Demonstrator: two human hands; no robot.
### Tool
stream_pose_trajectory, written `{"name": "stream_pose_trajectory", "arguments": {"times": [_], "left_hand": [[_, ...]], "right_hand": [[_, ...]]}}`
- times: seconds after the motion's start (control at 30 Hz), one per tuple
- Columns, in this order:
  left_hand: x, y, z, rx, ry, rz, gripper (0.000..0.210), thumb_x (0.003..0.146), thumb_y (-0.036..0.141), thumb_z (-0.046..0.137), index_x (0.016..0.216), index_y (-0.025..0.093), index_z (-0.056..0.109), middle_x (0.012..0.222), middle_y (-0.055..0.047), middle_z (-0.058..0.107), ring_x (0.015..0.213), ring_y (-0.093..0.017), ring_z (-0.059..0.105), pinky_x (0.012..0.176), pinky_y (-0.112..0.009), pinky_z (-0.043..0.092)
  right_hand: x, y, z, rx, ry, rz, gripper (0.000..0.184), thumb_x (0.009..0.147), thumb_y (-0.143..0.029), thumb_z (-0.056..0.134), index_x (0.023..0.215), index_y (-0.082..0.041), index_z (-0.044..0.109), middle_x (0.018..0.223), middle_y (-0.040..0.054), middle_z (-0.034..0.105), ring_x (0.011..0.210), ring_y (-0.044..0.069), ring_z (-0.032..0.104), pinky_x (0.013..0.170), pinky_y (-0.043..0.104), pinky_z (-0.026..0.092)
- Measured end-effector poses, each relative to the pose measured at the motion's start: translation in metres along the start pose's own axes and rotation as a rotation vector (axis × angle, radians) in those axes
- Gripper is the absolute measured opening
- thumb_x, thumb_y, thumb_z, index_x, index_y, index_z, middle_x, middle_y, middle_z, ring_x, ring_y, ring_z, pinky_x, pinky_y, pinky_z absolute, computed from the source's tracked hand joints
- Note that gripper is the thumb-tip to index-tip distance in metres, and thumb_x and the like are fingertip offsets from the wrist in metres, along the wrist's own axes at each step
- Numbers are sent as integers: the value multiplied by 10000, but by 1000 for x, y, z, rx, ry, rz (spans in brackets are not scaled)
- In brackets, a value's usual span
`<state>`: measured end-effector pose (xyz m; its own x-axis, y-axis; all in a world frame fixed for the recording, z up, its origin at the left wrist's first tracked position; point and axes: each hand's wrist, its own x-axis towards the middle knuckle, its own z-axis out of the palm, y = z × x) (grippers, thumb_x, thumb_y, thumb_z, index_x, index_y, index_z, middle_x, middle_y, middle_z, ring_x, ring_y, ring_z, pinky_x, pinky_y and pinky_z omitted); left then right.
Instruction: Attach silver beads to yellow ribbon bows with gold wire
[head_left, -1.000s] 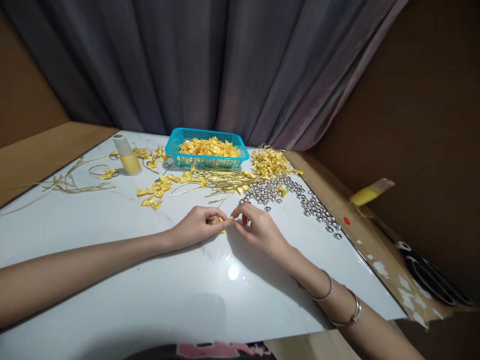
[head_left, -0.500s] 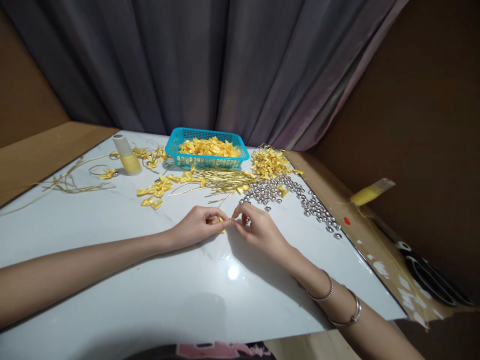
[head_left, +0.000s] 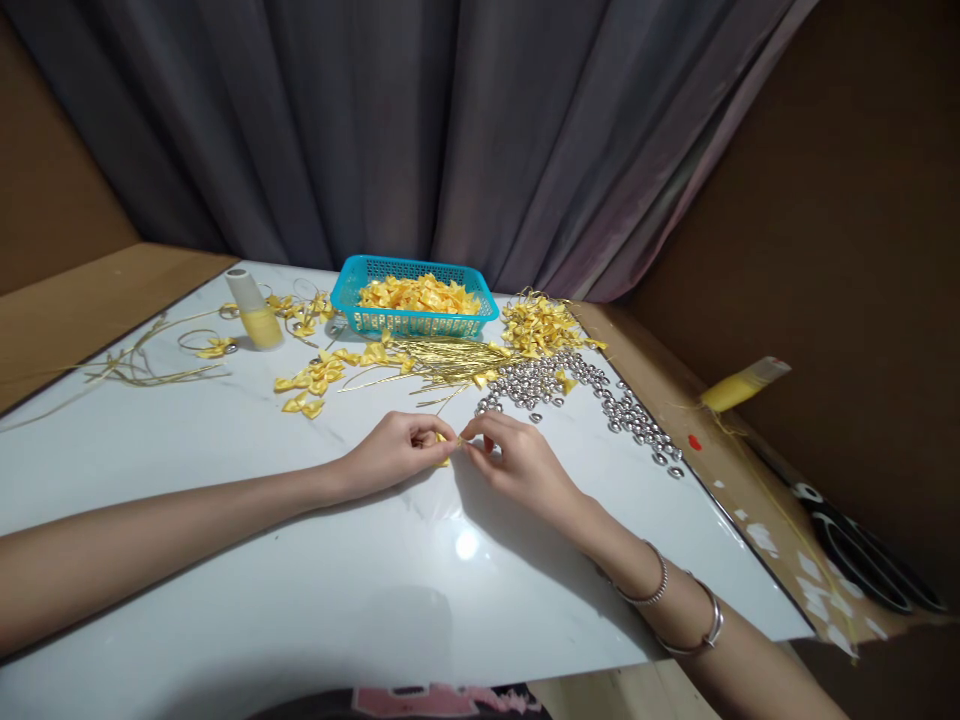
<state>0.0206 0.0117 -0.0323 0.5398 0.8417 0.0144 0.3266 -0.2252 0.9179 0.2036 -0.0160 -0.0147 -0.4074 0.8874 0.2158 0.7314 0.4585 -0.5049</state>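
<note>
My left hand (head_left: 409, 445) pinches a small yellow ribbon bow (head_left: 444, 452), most of it hidden behind the thumb and fingers. Fingertip to fingertip with it, my right hand (head_left: 514, 450) is closed in a pinch beside the bow; what lies between its fingers is too small to make out. Just beyond my hands lie a bundle of gold cords (head_left: 450, 358) and a spread of shiny silver beads (head_left: 532, 380). Loose yellow bows (head_left: 311, 378) rest to the left of the cords.
A blue basket (head_left: 416, 322) full of yellow bows stands at the back. Beside it is a heap of corded bows (head_left: 541, 325). A spool of yellow thread (head_left: 259, 315) stands at left; another yellow spool (head_left: 742, 385) and black scissors (head_left: 855, 545) lie at right.
My right fingertips have shifted very slightly left, closer to the left hand. The left hand and the things on the table look the same.
</note>
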Motion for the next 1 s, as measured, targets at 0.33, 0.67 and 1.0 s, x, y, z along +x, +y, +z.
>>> {"name": "stream_pose_trajectory", "arguments": {"times": [0.33, 0.67, 1.0], "left_hand": [[0, -1, -1, 13, 4, 4, 236, 807, 332, 552, 803, 115, 645, 491, 75, 304, 480, -77, 281, 465, -205, 221], [0, -3, -1, 13, 9, 2, 229, 810, 320, 553, 809, 112, 649, 489, 76, 307, 476, -75, 283, 462, -203, 221], [1, -3, 0, 9, 1, 4, 242, 811, 330, 545, 819, 113, 653, 496, 73, 292, 482, -78, 272, 456, -204, 207]], "right_hand": [[-1, -2, 0, -49, 2, -46, 165, 804, -89, 525, 856, -127, 677, 853, 78, 665, 717, 144, 580, 651, 245, 442], [-2, -3, 0, -102, 16, -53, 179, 812, -119, 521, 850, -140, 695, 847, 69, 676, 720, 146, 601, 636, 234, 441], [-2, -2, 3, -161, -3, -20, 197, 832, -103, 500, 869, -145, 689, 870, 63, 687, 726, 152, 614, 597, 227, 407]]}}
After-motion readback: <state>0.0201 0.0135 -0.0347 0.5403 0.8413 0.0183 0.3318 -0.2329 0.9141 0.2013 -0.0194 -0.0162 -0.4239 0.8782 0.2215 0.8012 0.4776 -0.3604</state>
